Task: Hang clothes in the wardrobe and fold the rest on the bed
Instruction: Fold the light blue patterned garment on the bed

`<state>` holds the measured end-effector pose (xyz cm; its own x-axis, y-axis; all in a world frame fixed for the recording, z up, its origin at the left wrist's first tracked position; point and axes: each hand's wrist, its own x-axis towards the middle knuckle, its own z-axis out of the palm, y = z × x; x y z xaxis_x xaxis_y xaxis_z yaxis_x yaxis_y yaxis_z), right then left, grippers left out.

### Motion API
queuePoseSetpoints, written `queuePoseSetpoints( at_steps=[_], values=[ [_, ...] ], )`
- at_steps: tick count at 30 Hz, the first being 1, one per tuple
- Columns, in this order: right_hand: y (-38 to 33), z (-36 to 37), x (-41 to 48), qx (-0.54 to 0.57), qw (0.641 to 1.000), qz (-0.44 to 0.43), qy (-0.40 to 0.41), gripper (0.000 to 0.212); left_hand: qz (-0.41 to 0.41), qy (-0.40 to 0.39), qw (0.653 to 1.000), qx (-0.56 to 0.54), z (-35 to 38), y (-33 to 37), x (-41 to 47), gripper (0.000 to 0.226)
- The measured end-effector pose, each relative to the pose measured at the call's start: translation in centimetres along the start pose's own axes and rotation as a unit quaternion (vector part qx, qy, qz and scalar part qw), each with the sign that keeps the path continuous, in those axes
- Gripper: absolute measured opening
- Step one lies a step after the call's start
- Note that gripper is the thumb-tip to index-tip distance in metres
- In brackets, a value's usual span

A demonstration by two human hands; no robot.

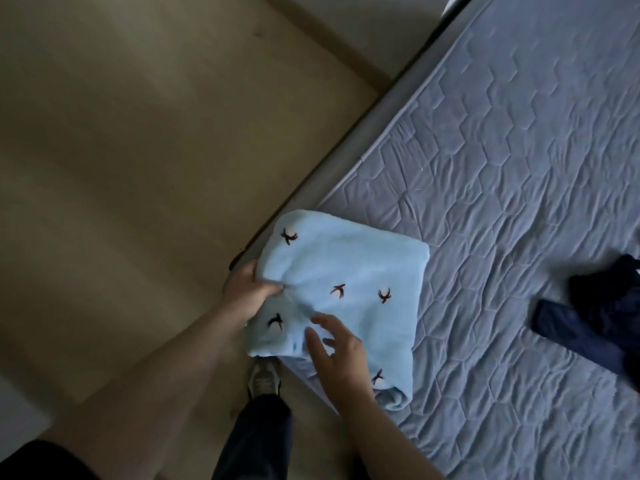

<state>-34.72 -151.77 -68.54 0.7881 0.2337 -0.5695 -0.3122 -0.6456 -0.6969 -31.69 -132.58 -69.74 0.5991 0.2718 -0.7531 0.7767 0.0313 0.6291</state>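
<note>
A folded light-blue fleece garment (360, 271) with small dark bird motifs lies at the near corner of the bed (519, 168), partly hanging over the edge. My left hand (247, 292) grips its left edge, thumb on top and fingers underneath. My right hand (337, 355) hovers over or lightly touches the garment's near part, fingers spread and relaxed.
A crumpled dark navy garment (595, 317) lies on the quilted grey-blue mattress at the right edge of view. Beige floor (121, 168) spreads to the left of the bed. My shoe (265, 377) and dark trouser leg stand by the bed's corner.
</note>
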Motion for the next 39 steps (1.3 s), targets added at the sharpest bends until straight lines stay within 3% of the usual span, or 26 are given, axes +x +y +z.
queuePoseSetpoints(
  at_steps=[3, 6, 8, 12, 14, 15, 18, 22, 25, 30, 39],
  values=[
    [1.1, -2.0, 1.1, -0.058, 0.992, 0.048, 0.104, 0.024, 0.027, 0.002, 0.998, 0.049, -0.3, -1.6, 0.3, 0.021],
    [3.0, -4.0, 3.2, -0.119, 0.974, 0.093, 0.168, 0.036, 0.02, 0.03, 0.993, 0.113, 0.1, -2.5, 1.9, 0.036],
    [4.2, -5.3, 4.5, -0.12, 0.966, 0.148, 0.173, 0.056, 0.022, 0.018, 0.992, 0.123, 0.0, -2.3, 2.8, 0.058],
    [7.7, -7.6, 7.2, 0.004, 0.949, 0.279, 0.145, 0.093, -0.006, 0.014, 0.996, 0.087, 0.5, -2.6, 4.6, 0.102],
    [9.5, -8.4, 8.6, 0.055, 0.942, 0.315, 0.098, 0.1, -0.016, 0.025, 0.997, 0.065, 0.6, -3.2, 5.9, 0.101],
    [10.3, -8.7, 9.0, 0.073, 0.942, 0.317, 0.081, 0.101, -0.019, 0.018, 0.998, 0.051, 0.7, -3.4, 6.4, 0.089],
    [11.9, -9.6, 9.4, 0.109, 0.944, 0.304, 0.069, 0.094, -0.034, 0.001, 0.999, 0.019, 0.9, -3.5, 7.1, 0.061],
    [11.1, -11.5, 8.3, 0.136, 0.94, 0.3, 0.09, 0.063, -0.029, 0.034, 0.999, -0.002, 1.7, -2.4, 5.3, 0.054],
    [7.8, -13.9, 7.0, 0.102, 0.953, 0.259, 0.119, 0.054, -0.018, 0.06, 0.998, -0.023, 1.7, -0.4, 2.0, 0.053],
    [-0.8, -19.7, 4.8, 0.053, 0.976, 0.172, 0.12, 0.055, 0.011, 0.1, 0.993, -0.068, -0.3, 5.4, -5.3, 0.047],
    [-24.7, -27.7, 0.6, 0.014, 0.992, -0.033, 0.124, 0.049, 0.108, 0.165, 0.968, -0.154, -9.8, 20.5, -18.9, 0.05]
  ],
)
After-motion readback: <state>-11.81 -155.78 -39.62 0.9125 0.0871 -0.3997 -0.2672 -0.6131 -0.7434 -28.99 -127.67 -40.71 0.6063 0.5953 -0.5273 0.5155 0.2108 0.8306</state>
